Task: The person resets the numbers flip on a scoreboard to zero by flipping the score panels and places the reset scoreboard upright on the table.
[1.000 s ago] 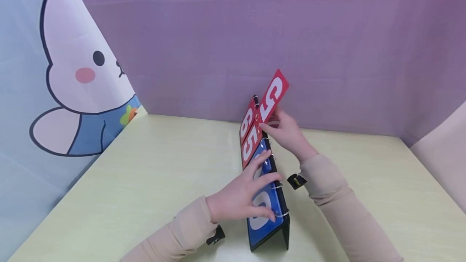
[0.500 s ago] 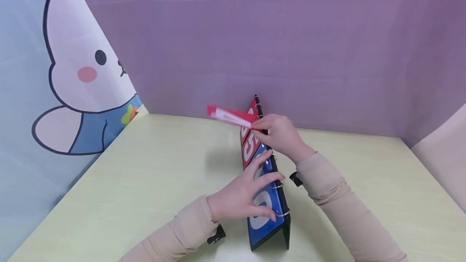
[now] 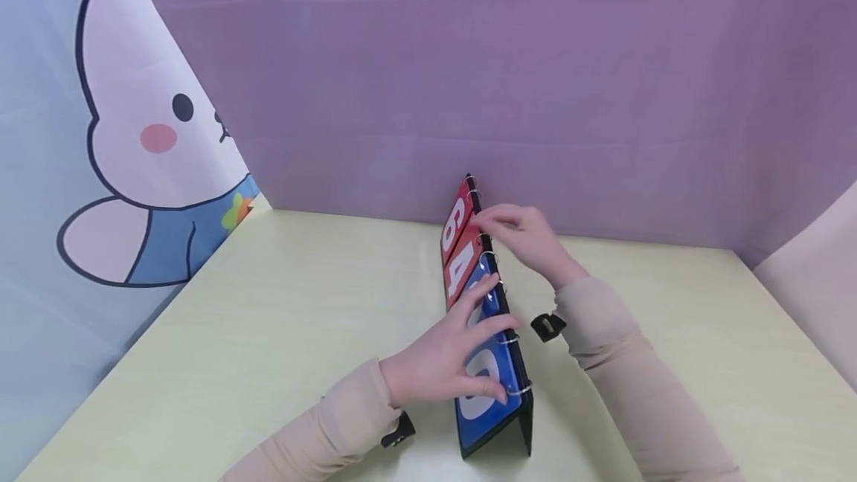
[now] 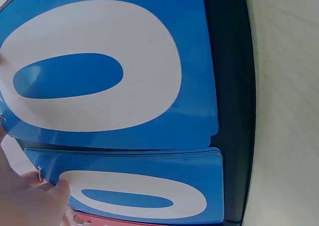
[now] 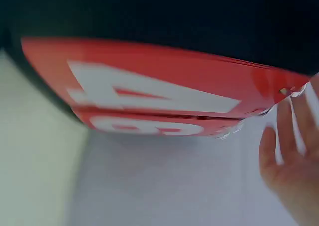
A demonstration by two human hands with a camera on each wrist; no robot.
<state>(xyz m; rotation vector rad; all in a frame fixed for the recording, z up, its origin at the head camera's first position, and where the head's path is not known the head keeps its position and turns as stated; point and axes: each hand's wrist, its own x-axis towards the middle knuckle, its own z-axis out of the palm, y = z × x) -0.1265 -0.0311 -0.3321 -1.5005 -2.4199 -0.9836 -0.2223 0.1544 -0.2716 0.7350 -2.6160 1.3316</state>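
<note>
A tabletop flip scoreboard (image 3: 526, 411) stands like a tent on the table, its number cards hung on metal rings. Two blue cards in front both read 0 in the left wrist view; the nearer is the larger blue card (image 4: 149, 111). My left hand (image 3: 435, 359) lies spread across these blue cards, fingertips at the ringed top edge. Farther off are a red card with a 4 (image 3: 460, 268) and a red card with a 6 (image 3: 455, 222). My right hand (image 3: 529, 236) is at the top edge beside them, fingers bent lightly, nothing held in the right wrist view.
The scoreboard stands on a pale yellow table (image 3: 321, 303). A purple cloth backdrop (image 3: 428, 80) rises behind its far end. A panel with a cartoon rabbit (image 3: 150, 110) is at the left. Black wrist straps (image 3: 549, 326) hang at both cuffs.
My right hand has flipped a red 5 card from beyond the top edge over onto the front and let go; the red number there now reads 4 instead of 5. My left hand has stayed put.
</note>
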